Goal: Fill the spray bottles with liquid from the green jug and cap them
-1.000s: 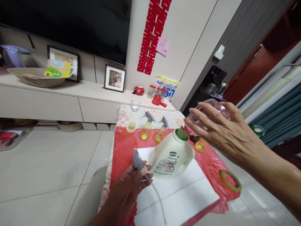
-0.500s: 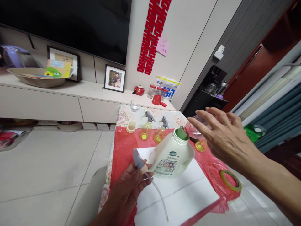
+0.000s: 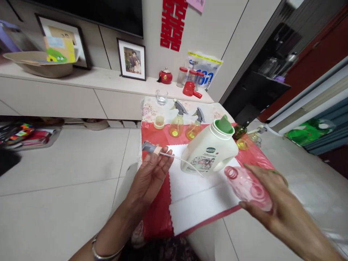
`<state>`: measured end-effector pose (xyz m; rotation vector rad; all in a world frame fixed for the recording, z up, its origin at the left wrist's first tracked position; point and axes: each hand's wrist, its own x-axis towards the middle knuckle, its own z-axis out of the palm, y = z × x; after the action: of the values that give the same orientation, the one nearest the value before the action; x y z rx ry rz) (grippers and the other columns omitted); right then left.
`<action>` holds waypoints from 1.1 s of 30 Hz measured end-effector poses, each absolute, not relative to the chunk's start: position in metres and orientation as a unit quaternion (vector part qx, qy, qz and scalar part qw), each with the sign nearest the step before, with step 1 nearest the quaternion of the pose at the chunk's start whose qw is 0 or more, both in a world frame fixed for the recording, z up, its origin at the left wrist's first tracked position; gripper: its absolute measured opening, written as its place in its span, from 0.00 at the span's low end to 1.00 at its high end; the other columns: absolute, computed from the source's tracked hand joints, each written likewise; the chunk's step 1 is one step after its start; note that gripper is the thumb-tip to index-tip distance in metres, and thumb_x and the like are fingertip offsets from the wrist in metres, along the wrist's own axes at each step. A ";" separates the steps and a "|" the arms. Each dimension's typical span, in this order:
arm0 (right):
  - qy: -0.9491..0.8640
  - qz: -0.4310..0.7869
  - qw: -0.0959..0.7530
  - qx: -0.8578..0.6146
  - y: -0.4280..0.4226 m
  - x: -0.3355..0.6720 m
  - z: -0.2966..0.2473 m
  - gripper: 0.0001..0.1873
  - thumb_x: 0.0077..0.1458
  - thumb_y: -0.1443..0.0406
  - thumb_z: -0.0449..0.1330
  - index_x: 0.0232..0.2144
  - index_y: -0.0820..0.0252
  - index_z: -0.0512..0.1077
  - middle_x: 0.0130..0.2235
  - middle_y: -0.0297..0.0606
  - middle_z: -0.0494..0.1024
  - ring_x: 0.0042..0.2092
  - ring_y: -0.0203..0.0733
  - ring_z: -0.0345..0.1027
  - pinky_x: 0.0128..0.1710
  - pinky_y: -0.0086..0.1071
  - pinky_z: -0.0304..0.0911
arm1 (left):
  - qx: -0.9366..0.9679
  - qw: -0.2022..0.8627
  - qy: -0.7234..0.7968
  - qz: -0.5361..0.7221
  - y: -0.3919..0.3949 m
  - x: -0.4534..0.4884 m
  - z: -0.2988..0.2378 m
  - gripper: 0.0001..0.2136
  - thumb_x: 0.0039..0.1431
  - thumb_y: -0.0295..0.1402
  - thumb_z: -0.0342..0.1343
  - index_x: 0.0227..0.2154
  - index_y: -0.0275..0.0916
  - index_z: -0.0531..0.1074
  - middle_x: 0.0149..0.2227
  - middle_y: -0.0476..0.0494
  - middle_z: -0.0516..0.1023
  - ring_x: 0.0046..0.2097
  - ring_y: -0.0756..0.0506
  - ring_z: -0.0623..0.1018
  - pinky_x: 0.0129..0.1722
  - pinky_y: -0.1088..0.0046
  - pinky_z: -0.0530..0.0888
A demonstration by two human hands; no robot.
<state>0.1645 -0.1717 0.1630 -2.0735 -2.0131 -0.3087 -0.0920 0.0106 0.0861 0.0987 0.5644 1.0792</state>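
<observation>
My left hand [image 3: 150,175] holds a grey spray-trigger head [image 3: 149,146] with its thin dip tube [image 3: 181,159] pointing right over the white paper [image 3: 195,203]. My right hand [image 3: 274,203] grips a clear pink bottle [image 3: 246,186] lying nearly on its side, its open mouth toward the left, low over the paper's right edge. A cream detergent jug [image 3: 210,152] with a green spout stands between the hands on the paper.
Two yellow spray bottles [image 3: 178,125] [image 3: 194,127], a small cup [image 3: 159,122] and a glass [image 3: 161,97] stand farther back on the red cloth [image 3: 156,208]. Small amber bottles [image 3: 243,139] sit right of the jug. A sideboard [image 3: 81,94] with frames and red jars runs behind.
My right hand brought the pink bottle down from above the jug to the near right and tipped it sideways. The left hand turned the sprayer so its tube points right. The camera tilted down.
</observation>
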 end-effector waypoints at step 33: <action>-0.717 -0.024 0.258 -0.647 -0.153 0.094 0.092 0.38 0.61 0.58 0.60 0.69 0.56 0.53 0.60 0.48 0.67 0.58 0.56 0.64 0.54 0.52 0.67 | 0.277 0.860 0.165 0.396 -0.041 -0.063 0.058 0.12 0.58 0.39 0.66 0.42 0.39 0.79 0.48 0.41 0.79 0.53 0.40 0.75 0.57 0.61 0.69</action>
<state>0.0940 -0.1535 0.0923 -1.7539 -1.9438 -0.0649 -0.0625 -0.0409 0.0583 0.5811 0.3456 0.8320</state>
